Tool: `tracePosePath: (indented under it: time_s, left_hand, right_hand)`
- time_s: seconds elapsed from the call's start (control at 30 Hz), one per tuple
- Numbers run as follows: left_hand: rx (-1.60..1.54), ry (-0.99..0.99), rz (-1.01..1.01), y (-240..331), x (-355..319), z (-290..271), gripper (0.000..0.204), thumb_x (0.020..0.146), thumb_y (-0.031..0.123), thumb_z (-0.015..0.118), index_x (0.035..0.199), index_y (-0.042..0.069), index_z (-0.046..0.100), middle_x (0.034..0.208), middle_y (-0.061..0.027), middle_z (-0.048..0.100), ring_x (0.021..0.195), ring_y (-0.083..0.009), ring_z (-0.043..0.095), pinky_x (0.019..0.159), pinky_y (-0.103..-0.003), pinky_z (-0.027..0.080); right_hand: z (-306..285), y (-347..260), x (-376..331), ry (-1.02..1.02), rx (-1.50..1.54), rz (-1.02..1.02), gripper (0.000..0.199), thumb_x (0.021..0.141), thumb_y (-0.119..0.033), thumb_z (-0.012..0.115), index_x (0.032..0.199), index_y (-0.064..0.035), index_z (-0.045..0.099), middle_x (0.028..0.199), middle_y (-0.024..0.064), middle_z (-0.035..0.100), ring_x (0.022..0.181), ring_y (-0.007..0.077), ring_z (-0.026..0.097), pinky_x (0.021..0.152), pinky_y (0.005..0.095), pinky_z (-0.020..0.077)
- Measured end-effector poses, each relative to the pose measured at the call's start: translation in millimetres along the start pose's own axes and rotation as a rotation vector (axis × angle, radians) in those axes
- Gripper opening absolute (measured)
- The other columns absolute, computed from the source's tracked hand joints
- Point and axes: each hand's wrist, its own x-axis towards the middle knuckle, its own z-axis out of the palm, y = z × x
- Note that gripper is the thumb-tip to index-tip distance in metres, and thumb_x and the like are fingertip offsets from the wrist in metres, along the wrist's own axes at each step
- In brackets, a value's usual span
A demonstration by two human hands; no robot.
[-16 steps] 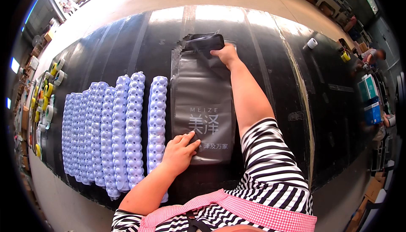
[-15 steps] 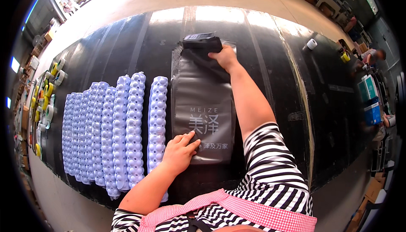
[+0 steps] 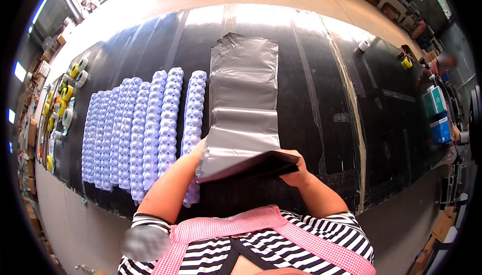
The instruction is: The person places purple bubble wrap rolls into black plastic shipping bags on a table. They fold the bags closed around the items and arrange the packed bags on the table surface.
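Note:
A stack of grey plastic bags (image 3: 244, 82) lies lengthwise on the black table in front of me. The near end of the top bag (image 3: 236, 147) is raised toward me, and its dark inner side shows along the edge. My right hand (image 3: 296, 170) grips that edge at the right corner, fingers partly under the plastic. At the left edge of the raised bag is my left hand (image 3: 202, 147); its fingers are hidden behind the plastic. One lilac bumpy strip (image 3: 194, 104) stands apart from its row, close to my left wrist.
Several more lilac bumpy strips (image 3: 150, 124) line up at the left. Tape rolls (image 3: 65, 94) crowd the table's left edge. A white roll (image 3: 364, 45) and a yellow tape roll (image 3: 406, 63) are at the far right, with blue boxes (image 3: 440, 129) beyond the right edge.
My right hand has come from the far end to the near right corner. The dark folded bundle it held there is gone from view. The bag's near end has risen, and the printed face is hidden.

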Motion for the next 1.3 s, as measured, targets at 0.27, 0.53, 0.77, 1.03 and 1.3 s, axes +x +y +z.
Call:
tracePosePath:
  time_s: [0.27,0.53,0.77,1.03,1.3]
  left_hand:
    - [0.504,0.271,-0.026,27.5,-29.4,-44.5,0.032,0.09,0.012,0.056,0.119,-0.002,0.061,0.099,-0.0144,0.067,0.09,-0.0174,0.067,0.078,-0.031,0.053]
    - [0.895,0.797,-0.47,48.1,62.4,32.3,0.085,0.08,0.047,0.074,0.138,-0.004,0.039,0.137,-0.0236,0.049,0.128,-0.0361,0.049,0.104,-0.044,0.044]
    - [0.656,0.841,-0.48,52.7,96.8,24.3,0.086,0.071,0.039,0.085,0.132,-0.008,0.046,0.125,-0.0198,0.06,0.119,-0.0286,0.059,0.099,-0.036,0.047]
    - [0.76,0.952,-0.135,44.7,143.6,14.4,0.045,0.078,0.015,0.08,0.117,0.002,0.064,0.109,-0.0158,0.069,0.101,-0.0312,0.066,0.088,-0.038,0.051]
    - [0.804,0.964,-0.286,87.1,183.5,-9.6,0.061,0.077,0.035,0.079,0.126,0.005,0.058,0.139,-0.0186,0.049,0.12,-0.0349,0.054,0.101,-0.039,0.045]
  right_hand:
    - [29.4,-8.6,-121.5,0.104,0.51,0.438,0.039,0.081,0.01,0.068,0.119,0.0011,0.062,0.115,0.008,0.068,0.107,0.017,0.063,0.095,0.0339,0.051]
    - [80.2,8.6,-149.4,0.05,0.657,0.983,0.04,0.085,-0.007,0.072,0.123,0.0008,0.06,0.113,0.0104,0.068,0.103,0.0205,0.064,0.095,0.0354,0.0508]
    - [71.4,1.8,-160.3,0.052,0.555,0.915,0.043,0.083,-0.008,0.075,0.123,0.0005,0.061,0.115,0.0094,0.068,0.104,0.0185,0.064,0.095,0.0346,0.0495]
    - [49.3,3.2,-158.5,0.142,0.526,0.86,0.038,0.084,-0.003,0.073,0.121,0.0001,0.063,0.117,0.0098,0.068,0.106,0.018,0.063,0.096,0.0338,0.0496]
    - [30.6,19.3,-111.6,0.085,0.454,0.836,0.032,0.086,0.003,0.067,0.118,0.0008,0.064,0.113,0.0092,0.069,0.104,0.0171,0.064,0.095,0.0328,0.05]
